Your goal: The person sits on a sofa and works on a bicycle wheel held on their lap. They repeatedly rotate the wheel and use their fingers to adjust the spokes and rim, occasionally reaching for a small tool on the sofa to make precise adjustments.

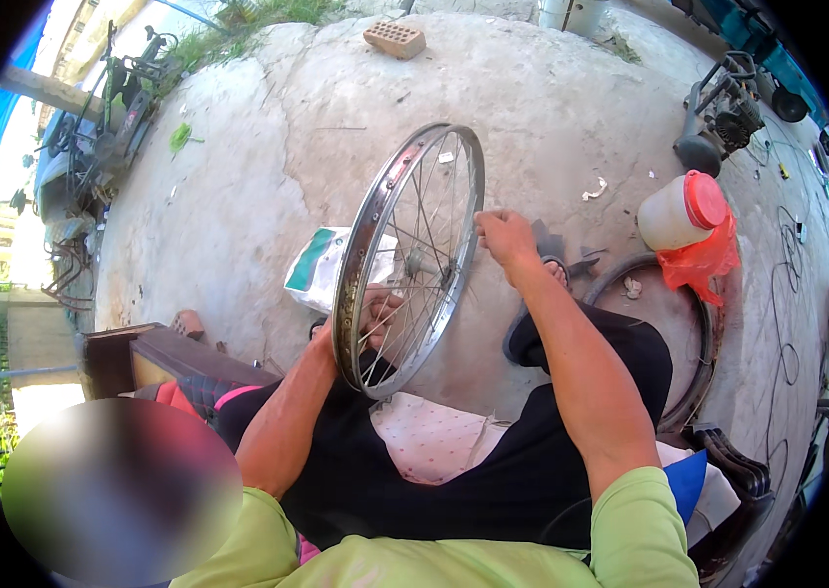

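A spoked bicycle wheel rim [359, 250] without a tire stands tilted upright between my knees, its thin metal spokes running to a small hub [421, 263]. My left hand [381, 312] reaches in at the wheel's lower left; its curled fingers show between the spokes and grip the wheel there. My right hand [506, 235] is at the wheel's right edge, with thumb and fingers pinched together close to the rim. Whatever the pinch holds is too small to tell. A patterned pale cloth [429, 436] lies between my thighs, under the wheel.
On the concrete ground past the wheel lies a white and green bag [314, 279]. To my right are a black tire [701, 367], a red-lidded tub [674, 214] and a red plastic bag [706, 260]. A perforated brick [395, 39] lies farther off. A brown box [189, 358] stands left.
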Motion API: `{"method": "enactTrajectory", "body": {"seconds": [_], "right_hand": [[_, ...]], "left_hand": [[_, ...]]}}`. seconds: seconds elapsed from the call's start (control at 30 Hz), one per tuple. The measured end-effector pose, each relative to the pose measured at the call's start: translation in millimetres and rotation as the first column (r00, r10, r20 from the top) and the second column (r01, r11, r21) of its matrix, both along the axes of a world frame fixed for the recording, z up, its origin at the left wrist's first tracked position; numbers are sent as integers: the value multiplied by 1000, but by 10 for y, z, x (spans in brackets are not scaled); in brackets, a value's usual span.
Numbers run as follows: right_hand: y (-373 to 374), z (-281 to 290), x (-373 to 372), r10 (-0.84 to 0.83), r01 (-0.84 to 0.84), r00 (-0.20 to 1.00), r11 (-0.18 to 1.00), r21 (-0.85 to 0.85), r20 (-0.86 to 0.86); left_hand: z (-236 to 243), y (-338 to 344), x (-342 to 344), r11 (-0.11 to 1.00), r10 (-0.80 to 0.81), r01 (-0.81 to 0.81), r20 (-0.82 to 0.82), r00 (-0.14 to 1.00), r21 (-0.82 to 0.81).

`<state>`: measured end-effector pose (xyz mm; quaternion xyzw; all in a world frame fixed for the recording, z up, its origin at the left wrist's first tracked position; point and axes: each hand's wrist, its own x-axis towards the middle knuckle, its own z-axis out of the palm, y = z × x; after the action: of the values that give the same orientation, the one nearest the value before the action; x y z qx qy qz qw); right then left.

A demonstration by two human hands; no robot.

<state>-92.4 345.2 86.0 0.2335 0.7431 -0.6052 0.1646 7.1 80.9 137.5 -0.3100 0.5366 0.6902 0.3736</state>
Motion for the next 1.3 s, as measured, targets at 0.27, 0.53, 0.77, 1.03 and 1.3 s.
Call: {"method": "enactTrajectory", "body": {"seconds": [0.27,0.53,0.77,1.03,1.3], "right_hand": [[-339,-563,604,566,-573,819,805,153,89],[-658,-823,654,473,-474,880,867,155,48],[-744,-940,606,388,-395,919,894,211,74],[-752,-1179,678,481,-498,866,853,154,136],[-739,-962,834,520,-416,852,746,520,-65]], "left_hand": [[770,-254,-377,964,266,-226,-503,822,141],[896,-322,-439,888,-112,-222,-657,746,-403],[803,-528,-492,827,-69,-322,-652,755,-460],[717,-541,-535,821,-85,-316,-650,755,-475],[681,-577,-545,832,-46,-332,-651,758,-445]]}}
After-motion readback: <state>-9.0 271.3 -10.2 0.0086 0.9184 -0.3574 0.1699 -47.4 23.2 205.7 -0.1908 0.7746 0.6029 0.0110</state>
